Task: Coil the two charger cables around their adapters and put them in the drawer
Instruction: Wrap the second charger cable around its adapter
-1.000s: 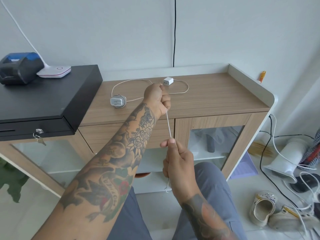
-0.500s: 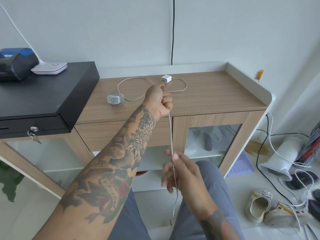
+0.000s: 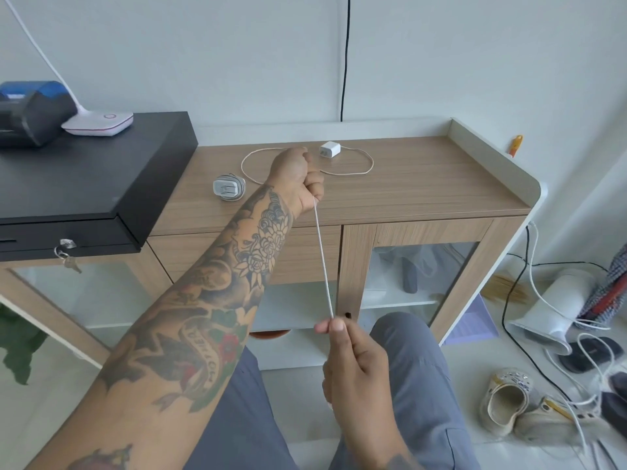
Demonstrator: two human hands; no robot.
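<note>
The left hand (image 3: pixel 298 178) is reaching out over the front part of the wooden counter (image 3: pixel 424 184), its fingers clenched around a white cable (image 3: pixel 323 262). The cable is running taut and straight from the underside of that fist down to the right hand (image 3: pixel 353 361), which is pinching it between thumb and fingertips in front of the counter, above the person's lap in grey trousers (image 3: pixel 417 385).

Behind the left hand, the rest of the cable is lying in a loose loop on the counter, toward the back edge, and is leading to a small white adapter (image 3: pixel 329 149) sitting near the middle of that back edge. A second adapter (image 3: pixel 228 187), grey-white with its own cable already wound around it, is lying near the counter's left end, just beside a black cash box (image 3: pixel 84 184).

The cash box is sitting over the left end of the counter, with keys (image 3: pixel 68 256) hanging from its front lock. A blue and black printer (image 3: pixel 30 111) and a flat white device (image 3: pixel 98 123) are resting on top of it.

The wooden drawer front (image 3: pixel 190 252) below the counter's front edge is sitting closed, partly hidden by the tattooed left forearm. On the floor to the right, pale shoes (image 3: pixel 509 398) and tangled white cords are lying.
</note>
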